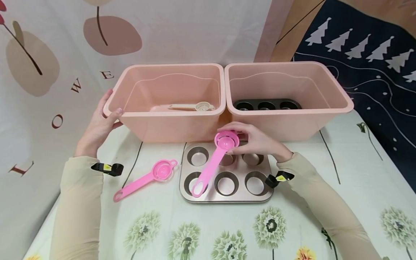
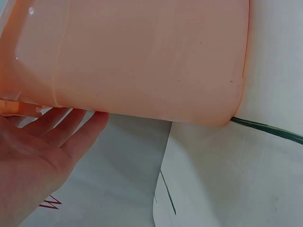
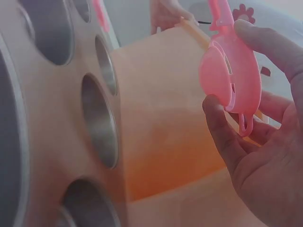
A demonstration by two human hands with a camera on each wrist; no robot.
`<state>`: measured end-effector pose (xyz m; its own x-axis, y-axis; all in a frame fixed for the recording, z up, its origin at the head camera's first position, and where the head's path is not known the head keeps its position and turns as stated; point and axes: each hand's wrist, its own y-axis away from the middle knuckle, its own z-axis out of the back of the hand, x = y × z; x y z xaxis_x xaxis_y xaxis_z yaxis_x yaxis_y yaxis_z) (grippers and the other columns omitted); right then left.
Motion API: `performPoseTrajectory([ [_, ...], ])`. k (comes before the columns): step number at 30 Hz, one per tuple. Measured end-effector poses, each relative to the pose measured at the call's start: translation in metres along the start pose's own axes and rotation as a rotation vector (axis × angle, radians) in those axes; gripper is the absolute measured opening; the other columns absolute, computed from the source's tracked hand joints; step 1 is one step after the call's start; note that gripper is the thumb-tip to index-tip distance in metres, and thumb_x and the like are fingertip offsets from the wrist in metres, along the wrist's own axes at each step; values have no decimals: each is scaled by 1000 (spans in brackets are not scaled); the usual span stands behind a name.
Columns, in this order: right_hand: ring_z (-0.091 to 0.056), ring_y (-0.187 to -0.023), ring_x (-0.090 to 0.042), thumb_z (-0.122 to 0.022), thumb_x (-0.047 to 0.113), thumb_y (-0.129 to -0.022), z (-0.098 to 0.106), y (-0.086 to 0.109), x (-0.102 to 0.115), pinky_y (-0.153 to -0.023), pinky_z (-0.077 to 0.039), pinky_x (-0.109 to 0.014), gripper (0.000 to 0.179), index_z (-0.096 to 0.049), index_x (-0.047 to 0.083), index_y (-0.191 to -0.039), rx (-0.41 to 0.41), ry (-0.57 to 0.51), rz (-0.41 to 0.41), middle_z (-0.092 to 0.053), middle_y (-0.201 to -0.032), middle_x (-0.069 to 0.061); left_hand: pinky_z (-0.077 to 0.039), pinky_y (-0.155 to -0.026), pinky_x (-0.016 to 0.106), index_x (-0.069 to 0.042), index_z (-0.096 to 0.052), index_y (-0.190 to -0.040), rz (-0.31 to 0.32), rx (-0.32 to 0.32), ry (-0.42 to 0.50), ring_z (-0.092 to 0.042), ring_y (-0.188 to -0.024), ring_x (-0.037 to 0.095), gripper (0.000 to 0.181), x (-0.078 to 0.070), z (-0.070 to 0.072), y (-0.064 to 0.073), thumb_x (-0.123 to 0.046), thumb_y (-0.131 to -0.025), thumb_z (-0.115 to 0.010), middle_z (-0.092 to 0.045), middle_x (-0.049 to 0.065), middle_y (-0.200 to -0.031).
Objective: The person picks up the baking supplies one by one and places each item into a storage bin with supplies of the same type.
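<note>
Head view, and the right hand (image 1: 255, 141) pinches a pink separator (image 1: 212, 165) by its bowl, holding it over the silver tin (image 1: 241, 168), handle slanting above the tin's near left corner. Over at the left bin (image 1: 169, 126), the left hand (image 1: 99, 126) rests against its left front corner, fingers nearly straight. A second pink separator (image 1: 151, 177) lies between the tin and the left edge of the surface (image 1: 364, 202). Looks partway done: a cream separator (image 1: 185, 106) sits in the left bin, a dark tin (image 1: 277, 104) in the right bin (image 1: 286, 124); both pink separators and the silver tin are outside.
</note>
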<state>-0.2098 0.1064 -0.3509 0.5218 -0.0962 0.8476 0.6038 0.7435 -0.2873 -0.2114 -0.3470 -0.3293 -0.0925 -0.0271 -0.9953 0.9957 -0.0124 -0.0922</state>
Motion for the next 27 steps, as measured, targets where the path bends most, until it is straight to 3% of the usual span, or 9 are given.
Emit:
performPoseTrajectory([
  [6,-58,-105,-20,-82,4,-76,0,-19,11,-87,-52,-37,60,-57,0,-130,36,-37,75,-56,-125,-5,-49,-77,18,-28,-17,-155,-8,4,6,-40,-120,22,74,0,0,0,-7,-96,-55,-25,12,-144],
  [11,-56,-106,-17,-84,11,-75,1,-30,22,-87,-51,-34,60,-59,4,-130,38,37,110,-54,-128,-2,-49,-77,18,-29,-17,-155,-1,5,-3,-39,-121,22,74,-1,0,0,-8,-96,-56,-24,11,-145],
  [17,-47,-113,-14,-85,21,-75,4,-39,34,-87,-47,-32,61,-61,12,-130,31,151,103,-52,-132,7,-49,-77,17,-29,-16,-155,-1,2,-2,-40,-120,22,74,0,1,0,-8,-96,-56,-24,11,-145],
  [22,-51,-111,-13,-84,19,-76,8,-45,44,-83,-48,-33,61,-60,13,-132,38,113,65,-52,-132,7,-49,-77,17,-27,-16,-156,-5,5,14,-41,-120,21,74,1,1,0,-7,-96,-55,-24,11,-145],
  [27,-52,-109,-14,-82,10,-77,17,-56,49,-85,-47,-34,60,-59,10,-132,27,78,78,-56,-130,2,-49,-77,17,-27,-15,-156,-6,7,1,-39,-121,23,75,2,1,-1,-8,-96,-56,-24,11,-145],
])
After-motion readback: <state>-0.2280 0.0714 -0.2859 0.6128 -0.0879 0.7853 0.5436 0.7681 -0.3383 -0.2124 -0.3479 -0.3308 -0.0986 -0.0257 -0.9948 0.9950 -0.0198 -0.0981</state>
